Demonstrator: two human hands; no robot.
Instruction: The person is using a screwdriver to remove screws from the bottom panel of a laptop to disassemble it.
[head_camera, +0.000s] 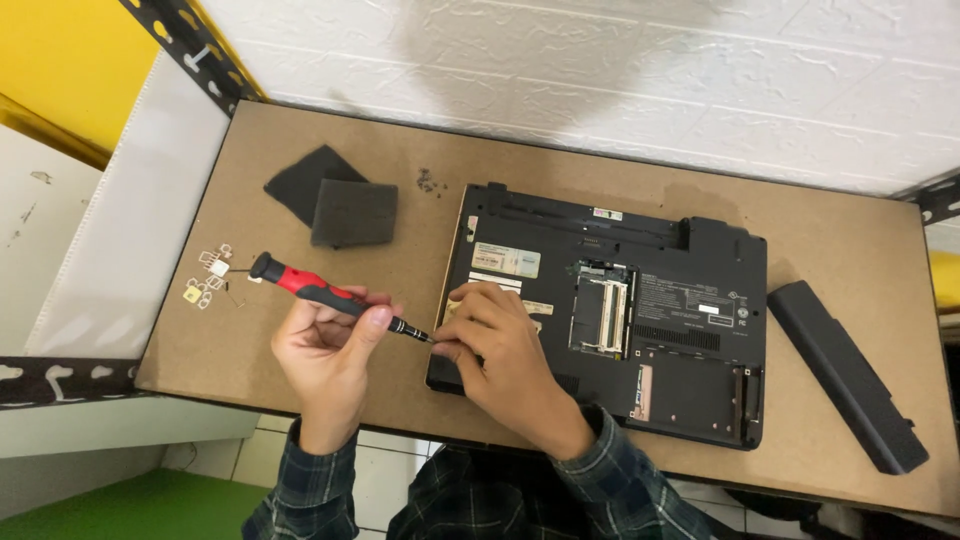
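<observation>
Low in the middle of the frame, the left hand (325, 350) is closed around a red-and-black screwdriver (330, 295), thumb and forefinger pinching the slim black neck near the bit. The tool's long axis runs from upper left, where its rounded cap sits, down to the right, where the tip ends at the lower-left edge of an upturned black laptop (610, 310). The right hand (500, 350) rests on that same corner of the laptop, fingers curled in and pinched narrow just at the screwdriver tip; whether a screw sits between the fingertips is too small to tell. So the laptop lies to the right of both hands, the right hand already on it and the left hand just off its edge, over the brown board table (850, 240). The laptop's underside faces up with a cover removed, showing an open memory bay (603, 315) at centre and an empty battery slot along its upper edge. A long black battery (845, 375) lies apart at the right of the frame, angled from upper left to lower right. At upper left are two dark foam pads (335, 200), overlapping, and below them a cluster of small metal brackets (208, 278) near the screwdriver's cap. A few tiny dark screws (430, 182) lie just above the laptop.
</observation>
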